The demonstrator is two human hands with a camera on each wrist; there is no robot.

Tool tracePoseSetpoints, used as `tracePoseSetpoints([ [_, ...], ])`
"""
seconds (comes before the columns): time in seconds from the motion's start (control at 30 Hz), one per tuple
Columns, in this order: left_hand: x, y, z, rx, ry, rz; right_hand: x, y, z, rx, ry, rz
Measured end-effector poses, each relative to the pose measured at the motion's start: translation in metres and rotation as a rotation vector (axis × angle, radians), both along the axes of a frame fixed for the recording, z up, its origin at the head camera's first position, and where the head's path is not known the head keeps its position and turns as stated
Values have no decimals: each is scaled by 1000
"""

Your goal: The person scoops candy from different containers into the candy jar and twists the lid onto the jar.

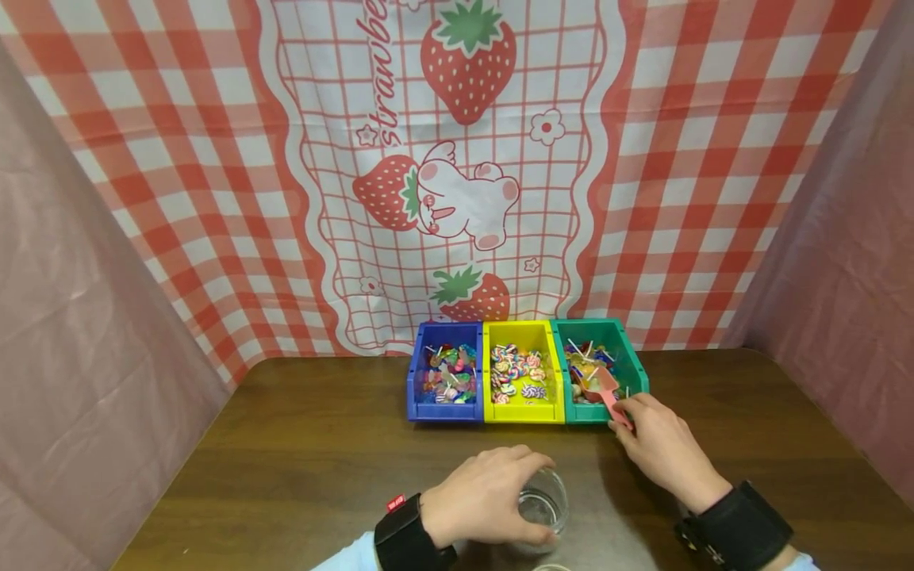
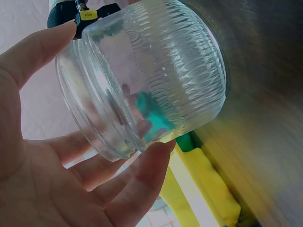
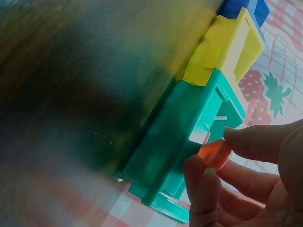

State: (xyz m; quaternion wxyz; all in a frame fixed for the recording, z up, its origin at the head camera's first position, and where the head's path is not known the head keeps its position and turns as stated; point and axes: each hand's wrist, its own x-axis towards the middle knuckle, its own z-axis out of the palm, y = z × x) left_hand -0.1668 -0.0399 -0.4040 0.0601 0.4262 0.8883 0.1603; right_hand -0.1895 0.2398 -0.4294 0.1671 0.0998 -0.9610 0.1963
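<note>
Item, right hand (image 1: 660, 444): pinching the handle of a pink scoop (image 1: 607, 385) between thumb and fingers. Scoop slanted down across the front of the green bin (image 1: 587, 413), head among small bright sweets (image 1: 603, 354), some on white sticks.

Item, left hand (image 1: 485, 496): curved round a clear glass jar (image 1: 540, 507) near the neck, thumb on one side, fingers on the other. Jar at the wooden table (image 1: 321, 444), in front of the bins; ridged wall, no lid visible on the mouth, no sweets to be made out through the glass.

Item, row of bins: green at the right end, beside the yellow bin (image 1: 524, 412) of swirl sweets (image 1: 503, 369); blue bin (image 1: 446, 412) at the left end, holding mixed sweets.

Step in hand, by judgement: loading the scoop at the green bin, jar steadied as likely receiver. Next move, probably calling for a level lift clear of the front wall, then a careful tip over the jar's mouth; sticks apt to catch on the rim.

Hidden or doubtful: amount in the scoop, too small to tell. In the right wrist view, only a short length of handle showing between fingertips. Jar fully flat or slightly tilted, not certain. At the bottom edge of the head view, a round rim (image 1: 551, 568), cut off, nature unclear.
</note>
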Motion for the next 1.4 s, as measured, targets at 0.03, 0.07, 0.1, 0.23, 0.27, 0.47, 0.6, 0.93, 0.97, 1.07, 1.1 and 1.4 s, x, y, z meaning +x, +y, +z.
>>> tracePoseSetpoints([
  [0.03, 0, 1, 0, -1, 1, -8, 0, 0, 0, -2, 2, 0],
  [0.07, 0, 2, -1, -1, 4, -14, 0, 0, -1, -3, 4, 1],
  [0.1, -1, 3, -1, -1, 7, -19, 0, -1, -1, -5, 8, -1],
  [0.23, -3, 4, -2, 8, 3, -19, 1, -1, -2, -9, 11, 0],
  [0.27, -4, 3, -1, 15, -6, -10, 1, 0, -2, -9, 12, -1],
  [0.47, -18, -5, 6, 125, -46, 111, 1, 0, 0, -8, -7, -5],
  [0.6, -34, -18, 8, 199, 81, 232, 1, 0, 0, -4, -8, -5],
  [0.93, -83, -64, 7, 371, 381, 562, 0, 0, 1, 0, -14, -6],
  [0.97, -88, -69, 6, 388, 390, 596, 0, 0, 1, -1, -13, -4],
  [1.07, -101, -81, -2, 440, 374, 688, -1, 1, 1, -2, -8, -2],
  [1.1, -105, -85, -5, 452, 359, 714, -1, 1, 1, -2, -7, -3],
  [1.4, -128, -100, -27, 471, 161, 835, -1, 0, 0, 2, -3, 3],
])
